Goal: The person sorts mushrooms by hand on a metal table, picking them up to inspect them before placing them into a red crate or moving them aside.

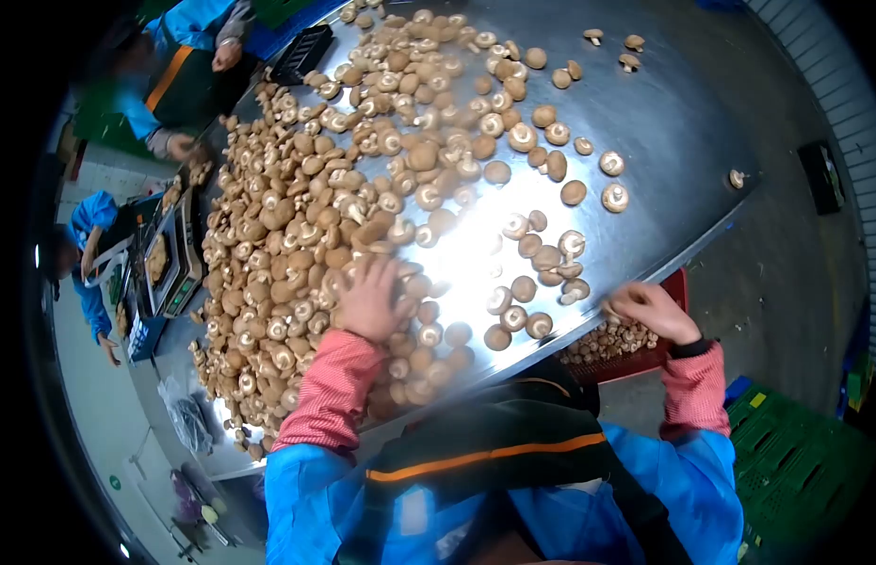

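Note:
A big heap of brown shiitake mushrooms (287, 226) covers the left and middle of the metal table (683, 141). Reaching into the near side of this heap, my left hand (368, 299) has its fingers spread over the mushrooms and touches them. My right hand (653, 311) is at the table's near right edge, above a red crate (678, 292) that contains many small mushroom pieces. Its fingers are curled together, and whatever they hold is hidden. Between my hands lies a loose group of mushrooms (537, 273), some with stems up.
Across the table on the left, a co-worker (188, 85) handles mushrooms near a black tray (301, 55). Another person (91, 226) stands by a weighing scale (179, 250). Green crates (796, 461) sit at the lower right. A clear plastic bag (184, 414) lies at the table's left corner.

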The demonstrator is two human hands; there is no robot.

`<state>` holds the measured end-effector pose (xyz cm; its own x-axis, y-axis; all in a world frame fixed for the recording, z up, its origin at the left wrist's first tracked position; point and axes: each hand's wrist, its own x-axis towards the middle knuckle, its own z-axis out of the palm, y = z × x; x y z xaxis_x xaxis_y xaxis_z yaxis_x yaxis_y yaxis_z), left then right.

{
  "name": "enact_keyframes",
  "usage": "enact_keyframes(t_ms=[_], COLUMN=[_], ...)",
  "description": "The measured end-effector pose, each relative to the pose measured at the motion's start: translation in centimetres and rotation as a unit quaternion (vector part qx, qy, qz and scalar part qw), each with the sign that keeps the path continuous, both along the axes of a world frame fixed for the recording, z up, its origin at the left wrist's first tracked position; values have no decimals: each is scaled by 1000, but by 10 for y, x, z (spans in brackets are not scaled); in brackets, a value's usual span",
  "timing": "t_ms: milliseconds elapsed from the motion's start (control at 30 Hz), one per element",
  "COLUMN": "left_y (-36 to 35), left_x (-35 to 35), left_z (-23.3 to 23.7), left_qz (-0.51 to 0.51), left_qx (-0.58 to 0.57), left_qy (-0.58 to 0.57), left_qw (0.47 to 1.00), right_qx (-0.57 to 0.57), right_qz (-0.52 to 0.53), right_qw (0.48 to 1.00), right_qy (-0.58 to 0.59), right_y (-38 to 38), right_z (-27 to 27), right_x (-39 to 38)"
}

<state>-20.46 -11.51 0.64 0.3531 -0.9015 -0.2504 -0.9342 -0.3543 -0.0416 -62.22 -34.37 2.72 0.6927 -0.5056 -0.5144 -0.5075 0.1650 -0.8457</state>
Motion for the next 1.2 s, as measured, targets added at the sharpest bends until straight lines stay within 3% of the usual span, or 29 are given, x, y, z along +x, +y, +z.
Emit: enact_keyframes(t_ms=[67,100,167,233,300,333,433,467,567,600,667,767,833,867,933,1033,1133,1200], left_y=[12,15,21,45,63,65,78,79,66,51,9,-46,-85,-107,-146,-186,-208,-213], left_x=[22,31,49,90,108,110,133,125,103,88,47,5,-17,-24,-40,-40,-38,-39], left_z=[-3,1,9,1,0,10,6,12,20,24,39,22,3,-9,-23,-44,-44,-50], left_qz=[-11,-19,36,81,85,110,287,310,117,69,29,-53,-102,-116,-111,-59,-49,-38], left_qx=[-10,-22,-37,-13,-16,17,-60,-99,-171,-212,-296,-308,-318,-327,-341,-259,-82,-103], left_qy=[-18,-54,-93,-122,-180,-164,-3,0,-173,-156,36,161,176,221,156,64,24,6], left_qw=[1000,998,994,989,980,980,956,946,963,962,954,936,926,912,920,962,995,994], right_qx=[9,-207,-296,-358,-390,-381,-404,-402,-417,-426,-437,-470,-457,-451,-435,-463,-448,-426], right_qz=[37,145,96,-30,-76,-103,-130,-147,-140,-123,-85,-58,-42,-46,-52,-71,-82,-106], right_qw=[976,905,879,910,888,891,868,864,853,850,843,832,843,849,862,854,869,882], right_qy=[213,342,361,206,230,222,257,267,282,285,301,288,279,271,256,226,194,169], right_y=[2,7,5,-15,-40,-57,-105,-118,-138,-138,-134,-137,-141,-143,-144,-159,-167,-171], right_z=[-8,-9,-4,-17,-16,-19,-55,-64,-63,-59,-53,-60,-62,-58,-47,-61,-78,-84], right_x=[-52,-65,-62,-43,-7,9,41,53,88,103,130,153,161,163,162,143,129,125])
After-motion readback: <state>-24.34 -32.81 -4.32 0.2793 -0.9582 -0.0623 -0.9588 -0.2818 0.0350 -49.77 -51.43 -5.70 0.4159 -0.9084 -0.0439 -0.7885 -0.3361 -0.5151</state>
